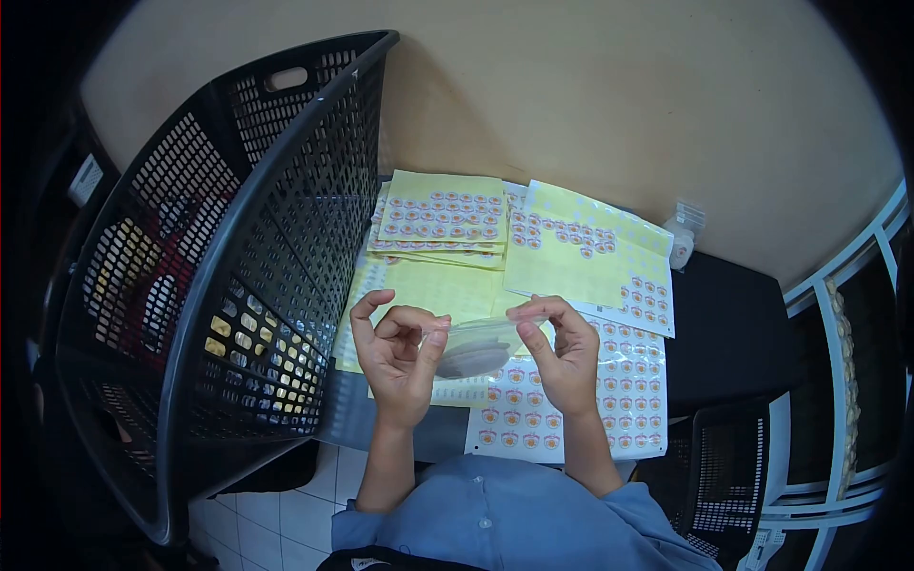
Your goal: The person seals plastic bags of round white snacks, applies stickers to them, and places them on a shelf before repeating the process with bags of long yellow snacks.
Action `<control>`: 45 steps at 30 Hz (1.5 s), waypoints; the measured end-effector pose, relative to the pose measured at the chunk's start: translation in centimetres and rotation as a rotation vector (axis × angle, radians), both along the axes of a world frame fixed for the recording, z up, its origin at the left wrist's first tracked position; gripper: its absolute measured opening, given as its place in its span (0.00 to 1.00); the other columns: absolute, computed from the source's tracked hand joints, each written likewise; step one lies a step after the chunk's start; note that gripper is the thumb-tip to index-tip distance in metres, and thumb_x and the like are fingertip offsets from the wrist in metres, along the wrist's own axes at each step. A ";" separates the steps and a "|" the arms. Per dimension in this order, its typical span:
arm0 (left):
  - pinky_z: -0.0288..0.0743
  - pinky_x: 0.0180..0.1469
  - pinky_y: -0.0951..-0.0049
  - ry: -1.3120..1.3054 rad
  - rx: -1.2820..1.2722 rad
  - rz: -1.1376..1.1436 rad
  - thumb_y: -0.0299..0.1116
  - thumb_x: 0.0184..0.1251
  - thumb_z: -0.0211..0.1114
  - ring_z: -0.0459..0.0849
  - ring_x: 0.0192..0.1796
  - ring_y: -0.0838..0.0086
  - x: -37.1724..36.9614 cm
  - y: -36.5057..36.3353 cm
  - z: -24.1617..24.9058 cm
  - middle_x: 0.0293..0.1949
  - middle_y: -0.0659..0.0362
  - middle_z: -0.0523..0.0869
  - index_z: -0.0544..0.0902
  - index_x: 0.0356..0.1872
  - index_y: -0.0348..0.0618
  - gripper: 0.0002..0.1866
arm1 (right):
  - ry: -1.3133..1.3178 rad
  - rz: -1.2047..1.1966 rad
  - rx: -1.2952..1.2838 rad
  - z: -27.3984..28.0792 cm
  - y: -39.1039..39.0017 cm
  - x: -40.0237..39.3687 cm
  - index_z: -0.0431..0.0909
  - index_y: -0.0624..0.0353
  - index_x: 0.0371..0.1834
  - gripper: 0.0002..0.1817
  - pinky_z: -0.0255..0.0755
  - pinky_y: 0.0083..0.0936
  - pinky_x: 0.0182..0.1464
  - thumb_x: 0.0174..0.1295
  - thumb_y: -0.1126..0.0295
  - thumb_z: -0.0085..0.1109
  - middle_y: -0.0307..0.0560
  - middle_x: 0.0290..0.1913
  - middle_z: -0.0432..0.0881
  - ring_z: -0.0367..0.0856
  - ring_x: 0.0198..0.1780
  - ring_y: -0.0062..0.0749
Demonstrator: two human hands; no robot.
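A small clear plastic bag (481, 335) hangs between my hands above the sticker sheets. Greyish round, flat items show through it; I cannot make out what they are. My left hand (395, 366) pinches the bag's upper left corner between thumb and fingertips. At the upper right corner, my right hand (567, 360) grips it the same way, thumb against the curled fingers. Beneath lies a white sheet (528, 419) with rows of round orange and pink stickers. Behind the hands, a stack of yellow sticker sheets (443, 214) sits beside another partly peeled sheet (562, 266).
A tall black perforated plastic basket (286, 238) stands close on the left, with bagged items inside. At the table's back right, a small clear bag with white contents (682, 246) rests near the wall. A black crate (728, 466) is low at the right.
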State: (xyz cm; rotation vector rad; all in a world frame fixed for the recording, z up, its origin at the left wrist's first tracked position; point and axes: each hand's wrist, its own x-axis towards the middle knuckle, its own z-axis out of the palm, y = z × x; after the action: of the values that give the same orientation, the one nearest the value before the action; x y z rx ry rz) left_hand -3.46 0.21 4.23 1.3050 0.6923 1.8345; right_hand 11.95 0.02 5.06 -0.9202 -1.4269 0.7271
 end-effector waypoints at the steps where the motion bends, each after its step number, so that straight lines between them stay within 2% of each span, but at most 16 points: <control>1: 0.69 0.43 0.76 -0.040 -0.004 -0.023 0.15 0.48 0.56 0.76 0.34 0.76 0.0 0.1 -0.1 0.28 0.56 0.76 0.54 0.50 0.36 0.28 | 0.059 0.030 -0.050 0.1 0.0 -0.1 0.74 0.62 0.28 0.04 0.62 0.27 0.50 0.50 0.75 0.56 0.42 0.27 0.77 0.73 0.33 0.23; 3: 0.70 0.43 0.76 -0.092 0.015 -0.097 0.16 0.47 0.58 0.76 0.35 0.76 -0.2 0.2 -0.4 0.30 0.55 0.76 0.52 0.52 0.36 0.31 | 0.117 0.060 -0.098 0.2 0.1 0.0 0.74 0.61 0.27 0.03 0.59 0.31 0.53 0.50 0.74 0.56 0.41 0.28 0.78 0.74 0.34 0.24; 5: 0.70 0.43 0.76 -0.143 0.032 -0.171 0.17 0.45 0.59 0.76 0.36 0.75 -0.3 0.3 -0.3 0.31 0.54 0.76 0.51 0.53 0.35 0.34 | -0.019 0.057 -0.011 0.2 0.2 0.1 0.74 0.59 0.27 0.03 0.55 0.37 0.57 0.50 0.73 0.56 0.41 0.28 0.78 0.75 0.35 0.26; 7: 0.69 0.43 0.77 0.187 0.034 -0.132 0.19 0.41 0.62 0.77 0.38 0.74 -0.2 0.5 0.4 0.34 0.53 0.77 0.49 0.56 0.35 0.39 | -0.045 0.050 -0.001 0.1 0.2 0.0 0.74 0.59 0.26 0.03 0.55 0.38 0.57 0.50 0.73 0.56 0.41 0.27 0.78 0.76 0.35 0.27; 8: 0.69 0.43 0.77 0.243 0.003 -0.121 0.18 0.42 0.62 0.78 0.38 0.74 0.0 0.4 0.3 0.33 0.52 0.79 0.49 0.57 0.34 0.40 | -0.070 0.042 0.010 0.1 0.2 -0.1 0.74 0.58 0.26 0.03 0.55 0.39 0.57 0.50 0.73 0.56 0.41 0.27 0.78 0.77 0.35 0.28; 14: 0.69 0.43 0.79 0.233 -0.071 -0.039 0.16 0.46 0.60 0.78 0.35 0.77 0.7 0.3 0.0 0.28 0.56 0.80 0.53 0.56 0.32 0.35 | -0.136 -0.014 0.058 -0.3 0.1 -0.6 0.73 0.58 0.24 0.02 0.55 0.40 0.56 0.50 0.73 0.55 0.41 0.27 0.79 0.77 0.34 0.29; 18: 0.69 0.42 0.79 0.214 -0.123 -0.041 0.17 0.47 0.60 0.78 0.36 0.77 1.1 -0.1 0.1 0.28 0.56 0.80 0.55 0.55 0.32 0.33 | -0.169 -0.051 0.085 -0.7 0.0 -0.9 0.73 0.58 0.26 0.02 0.56 0.39 0.55 0.50 0.73 0.55 0.41 0.28 0.79 0.77 0.35 0.30; 21: 0.69 0.43 0.79 0.196 -0.110 -0.011 0.17 0.48 0.60 0.78 0.36 0.77 1.3 -0.1 0.0 0.28 0.56 0.80 0.57 0.54 0.32 0.30 | -0.115 -0.053 0.106 -0.9 0.1 -1.2 0.73 0.58 0.28 0.03 0.56 0.39 0.55 0.50 0.74 0.55 0.42 0.29 0.79 0.77 0.36 0.31; 23: 0.69 0.43 0.79 0.210 -0.087 0.016 0.17 0.48 0.60 0.78 0.36 0.77 1.3 -0.2 0.1 0.28 0.56 0.80 0.58 0.52 0.33 0.29 | 0.091 0.052 0.021 -0.5 0.0 -1.5 0.72 0.58 0.29 0.04 0.56 0.39 0.55 0.49 0.74 0.56 0.43 0.31 0.79 0.77 0.36 0.32; 29: 0.68 0.43 0.79 0.223 -0.091 0.032 0.17 0.48 0.60 0.78 0.36 0.77 1.3 -0.7 -0.1 0.28 0.56 0.80 0.58 0.52 0.32 0.28 | -0.068 0.101 0.100 -1.2 0.4 -1.2 0.73 0.56 0.28 0.04 0.53 0.39 0.56 0.49 0.73 0.57 0.41 0.29 0.80 0.78 0.39 0.32; 39: 0.68 0.43 0.80 0.196 -0.103 0.118 0.17 0.48 0.60 0.78 0.36 0.77 0.4 -1.3 -0.1 0.28 0.55 0.80 0.58 0.51 0.32 0.28 | 0.003 0.150 0.082 -0.8 0.4 -2.3 0.75 0.54 0.28 0.01 0.51 0.39 0.57 0.53 0.72 0.53 0.39 0.30 0.80 0.78 0.39 0.29; 45: 0.68 0.44 0.79 0.159 -0.050 0.080 0.19 0.46 0.62 0.77 0.36 0.76 -0.3 -1.8 -0.3 0.29 0.55 0.79 0.53 0.56 0.32 0.35 | -0.117 0.103 0.164 -0.7 0.0 -2.8 0.77 0.56 0.29 0.06 0.51 0.40 0.57 0.57 0.71 0.48 0.43 0.31 0.80 0.78 0.39 0.30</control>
State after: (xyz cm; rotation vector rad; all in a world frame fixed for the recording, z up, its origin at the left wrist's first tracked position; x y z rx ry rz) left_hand -3.80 -1.58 3.90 1.4193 0.8804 1.7777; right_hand 9.19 0.01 4.38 -0.7766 -1.6216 0.6296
